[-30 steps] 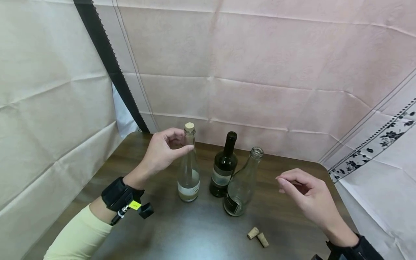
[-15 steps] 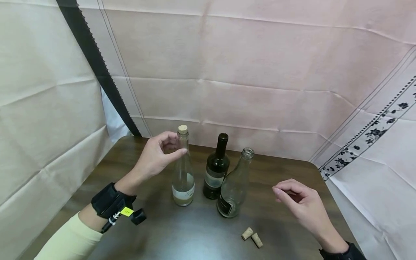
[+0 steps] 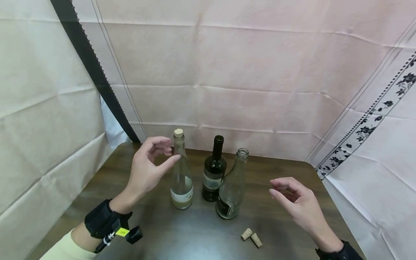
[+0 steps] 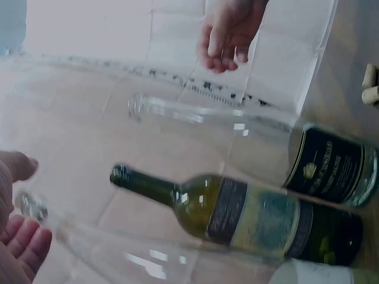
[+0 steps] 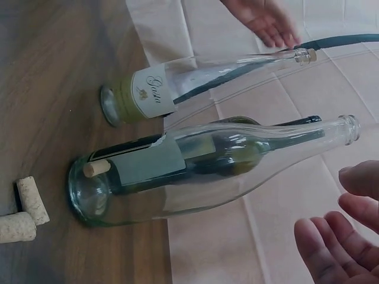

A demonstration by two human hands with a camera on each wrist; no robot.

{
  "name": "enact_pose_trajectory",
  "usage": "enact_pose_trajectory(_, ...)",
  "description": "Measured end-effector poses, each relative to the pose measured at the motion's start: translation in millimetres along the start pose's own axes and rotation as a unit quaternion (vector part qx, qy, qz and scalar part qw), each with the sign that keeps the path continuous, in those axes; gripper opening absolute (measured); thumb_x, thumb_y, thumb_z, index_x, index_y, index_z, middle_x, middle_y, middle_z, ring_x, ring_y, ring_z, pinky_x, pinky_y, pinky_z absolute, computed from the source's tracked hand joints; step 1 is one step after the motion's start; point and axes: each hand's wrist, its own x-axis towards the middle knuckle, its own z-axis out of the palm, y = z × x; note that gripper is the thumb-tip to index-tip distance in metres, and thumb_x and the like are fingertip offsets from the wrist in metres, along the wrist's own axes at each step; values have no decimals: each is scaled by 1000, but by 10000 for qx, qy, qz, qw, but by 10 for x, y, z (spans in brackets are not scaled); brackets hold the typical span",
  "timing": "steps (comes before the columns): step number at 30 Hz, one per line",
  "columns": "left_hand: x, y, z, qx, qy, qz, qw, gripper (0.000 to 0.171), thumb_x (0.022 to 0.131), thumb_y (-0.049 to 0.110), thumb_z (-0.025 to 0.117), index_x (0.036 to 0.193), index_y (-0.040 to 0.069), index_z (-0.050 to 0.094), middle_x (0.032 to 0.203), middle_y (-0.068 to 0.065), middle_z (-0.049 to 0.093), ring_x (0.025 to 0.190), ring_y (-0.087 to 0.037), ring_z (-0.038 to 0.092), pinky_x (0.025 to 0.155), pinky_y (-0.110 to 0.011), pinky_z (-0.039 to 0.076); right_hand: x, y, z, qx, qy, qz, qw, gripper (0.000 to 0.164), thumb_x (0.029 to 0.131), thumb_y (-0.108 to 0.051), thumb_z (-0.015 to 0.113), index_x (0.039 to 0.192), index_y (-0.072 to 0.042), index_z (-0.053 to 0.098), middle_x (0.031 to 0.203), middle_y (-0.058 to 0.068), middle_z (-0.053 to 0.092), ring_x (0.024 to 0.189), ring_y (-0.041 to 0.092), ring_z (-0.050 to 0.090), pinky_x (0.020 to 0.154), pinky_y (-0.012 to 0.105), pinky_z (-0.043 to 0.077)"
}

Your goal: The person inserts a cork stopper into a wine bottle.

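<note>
My left hand (image 3: 146,171) is beside the neck of a clear bottle (image 3: 182,180) with a white label, its fingers relaxed and holding nothing. A cork (image 3: 178,133) sits in this bottle's mouth. In the right wrist view, a gap shows between the left fingers and the neck. My right hand (image 3: 299,206) hovers right of the bottles, fingers loosely bent, nothing in them. Between the hands stand a dark green wine bottle (image 3: 215,166) and a second clear bottle (image 3: 234,187), dark-labelled and open at the mouth. Near its base, the right wrist view shows a small cork-coloured piece (image 5: 96,168) through glass; whether inside is unclear.
Two loose corks (image 3: 246,234) lie together on the brown table (image 3: 182,238), in front of the second clear bottle. Creased pale cloth (image 3: 234,72) hangs behind the table and at both sides. A black strap with a small camera (image 3: 134,234) is on my left wrist.
My left hand has moved left, away from the corked bottle's neck, and its fingers have spread. My right hand keeps nearly its place, its fingertips slightly further apart. The head view has shifted slightly.
</note>
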Motion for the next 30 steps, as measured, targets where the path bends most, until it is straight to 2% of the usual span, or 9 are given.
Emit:
enact_pose_trajectory(2,-93,47,29,-294,-77,235,9993,48,84,-3,84,126,1,62,112,-12,66,95,-13,66,88,-17,57,-8,3,-7,-39,28,46,10000,23,94,-4,76,116,-11,73,108,-12,72,92,7,74,80,18,61)
enact_pose_trajectory(5,-239,85,116,-694,-533,497,9949,46,82,-7,83,123,1,64,108,-13,67,91,-13,67,83,-22,60,-24,13,-10,-67,91,113,9999,24,94,-3,76,116,-10,73,106,-13,72,91,2,73,80,17,61)
enact_pose_trajectory(8,-395,72,243,-953,-1021,490,9890,43,83,-4,84,120,7,67,106,-7,68,91,-13,69,83,-26,61,-52,39,9,21,112,208,9997,25,93,0,76,117,-9,73,104,-13,73,90,-1,73,79,18,61)
enact_pose_trajectory(11,-547,-6,393,-1205,-1367,372,9825,38,85,1,83,118,10,68,105,-4,70,92,-16,70,85,-28,62,-107,89,47,248,77,362,9990,24,94,-1,75,118,-6,72,104,-7,74,89,4,74,78,21,62)
enact_pose_trajectory(15,-751,-164,585,-1581,-1732,54,9721,33,89,5,82,119,10,68,106,-8,70,94,-20,69,86,-31,62,-216,191,121,530,125,727,9959,21,96,-5,74,117,-4,71,102,-5,75,85,12,76,78,23,63)
enact_pose_trajectory(19,-940,-345,718,-1765,-2003,-580,9620,30,91,10,81,118,13,68,110,-9,71,98,-14,68,89,-29,61,-333,317,232,801,185,1136,9901,20,95,-5,75,115,-1,72,102,-7,75,84,11,76,78,23,63)
enact_pose_trajectory(22,-1056,-494,801,-1820,-2126,-948,9553,30,91,11,81,118,8,68,112,-13,70,101,-12,68,91,-26,61,-416,413,324,1076,210,1383,9843,22,94,-3,76,114,2,71,101,-4,76,84,10,76,79,23,63)
enact_pose_trajectory(25,-1152,-618,867,-1862,-2211,-1153,9504,31,91,10,81,118,1,67,113,-21,70,102,-15,69,91,-26,61,-488,486,392,1279,246,1554,9792,23,92,-1,77,114,3,71,100,-1,77,84,10,76,79,23,63)
enact_pose_trajectory(30,-1285,-745,942,-1925,-2275,-1521,9424,33,91,12,81,117,-2,67,115,-29,68,101,-23,70,90,-25,61,-582,580,469,1490,276,1676,9741,25,92,2,76,115,8,69,100,-6,77,86,8,75,79,24,63)
